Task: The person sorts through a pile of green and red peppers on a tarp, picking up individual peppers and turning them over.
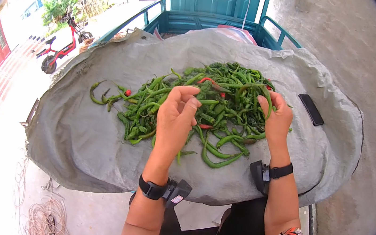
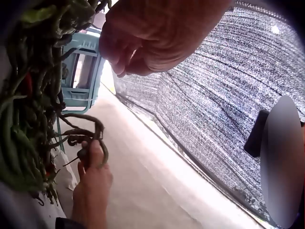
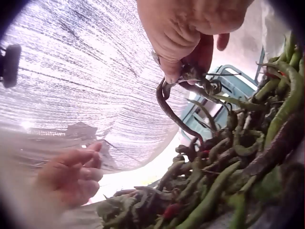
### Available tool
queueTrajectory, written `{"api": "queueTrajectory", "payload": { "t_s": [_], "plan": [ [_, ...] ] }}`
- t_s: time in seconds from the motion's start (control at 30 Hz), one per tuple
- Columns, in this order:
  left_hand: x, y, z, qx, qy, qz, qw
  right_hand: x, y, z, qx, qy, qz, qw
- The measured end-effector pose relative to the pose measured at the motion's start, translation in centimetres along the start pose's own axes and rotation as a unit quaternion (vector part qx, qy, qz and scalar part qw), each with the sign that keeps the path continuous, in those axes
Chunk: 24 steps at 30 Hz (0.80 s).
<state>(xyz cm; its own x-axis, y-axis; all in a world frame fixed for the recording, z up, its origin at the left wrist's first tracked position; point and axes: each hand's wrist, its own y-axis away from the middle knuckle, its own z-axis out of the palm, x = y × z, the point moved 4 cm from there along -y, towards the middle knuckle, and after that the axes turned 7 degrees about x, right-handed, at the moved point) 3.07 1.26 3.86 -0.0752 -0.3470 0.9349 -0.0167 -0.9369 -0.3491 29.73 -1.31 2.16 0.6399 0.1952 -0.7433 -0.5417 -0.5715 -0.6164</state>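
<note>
A heap of green chili peppers (image 1: 146, 107), with a few red chilies (image 1: 205, 127) among them, lies on a grey sheet (image 1: 85, 137). My right hand (image 1: 277, 119) pinches several long, curved green chilies (image 3: 167, 102) between thumb and fingers, above the heap's right side. Over the front of the heap is my left hand (image 1: 174, 118), its fingers loosely bent and thumb near the forefinger. Nothing shows in the left hand (image 3: 71, 176) in the right wrist view. Its palm is turned away in the head view.
A black phone (image 1: 311, 110) lies on the sheet to the right. Behind stands the teal metal frame (image 1: 212, 2) of a cargo vehicle. A red two-wheeler (image 1: 61, 48) is parked at far left. Tangled wire (image 1: 49, 218) lies on the ground at lower left.
</note>
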Motion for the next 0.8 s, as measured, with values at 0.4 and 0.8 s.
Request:
{"api": "queueTrajectory", "payload": {
  "t_s": [0.4, 0.8],
  "plan": [
    [-2.0, 1.0, 3.2, -0.088, -0.005, -0.011, 0.996, -2.7, 2.5, 2.2, -0.185, -0.536, 0.267, 0.779],
    [-1.9, 1.0, 3.6, -0.09, -0.038, 0.005, 0.995, -3.5, 4.4, 3.5, -0.3, -0.531, 0.325, 0.723]
  ]
}}
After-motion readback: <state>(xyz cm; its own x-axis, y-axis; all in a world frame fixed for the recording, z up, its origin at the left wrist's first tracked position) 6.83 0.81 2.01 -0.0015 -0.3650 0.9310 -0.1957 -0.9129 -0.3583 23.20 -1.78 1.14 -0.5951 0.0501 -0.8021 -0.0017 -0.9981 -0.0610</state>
